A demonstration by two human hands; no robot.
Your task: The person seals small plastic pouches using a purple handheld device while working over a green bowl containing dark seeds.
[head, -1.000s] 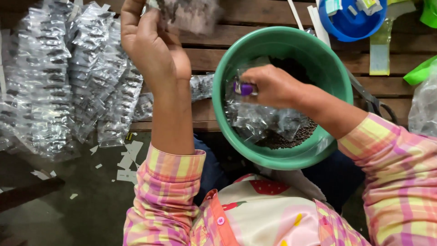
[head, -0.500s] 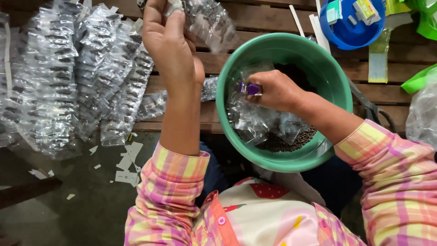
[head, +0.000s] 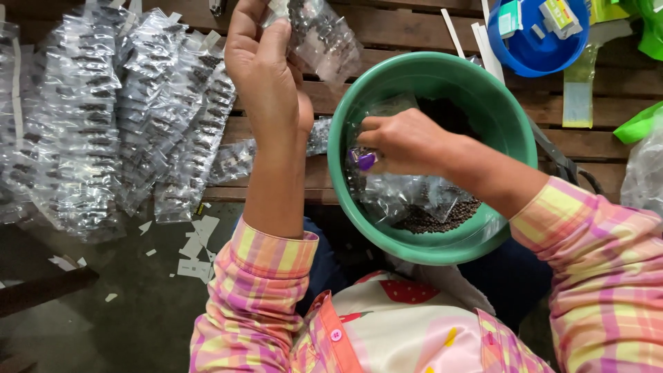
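My left hand (head: 266, 69) is raised over the wooden slat table (head: 400, 31) and grips a small clear plastic bag (head: 324, 34) with dark seeds inside. My right hand (head: 404, 141) reaches into a green plastic bowl (head: 497, 103) and pinches a small purple scoop (head: 364, 160). The bowl holds a crumpled clear bag and a heap of dark seeds (head: 431, 217) at its bottom.
Rows of filled clear seed packets (head: 117, 117) lie overlapped on the table to the left. A blue tub (head: 535, 41) with small items stands at the back right, beside green plastic pieces (head: 639, 124). Paper scraps (head: 197, 238) litter the floor below.
My left hand with the small bag has shifted a little to the right and lower in view. The right hand stays inside the bowl with the purple scoop.
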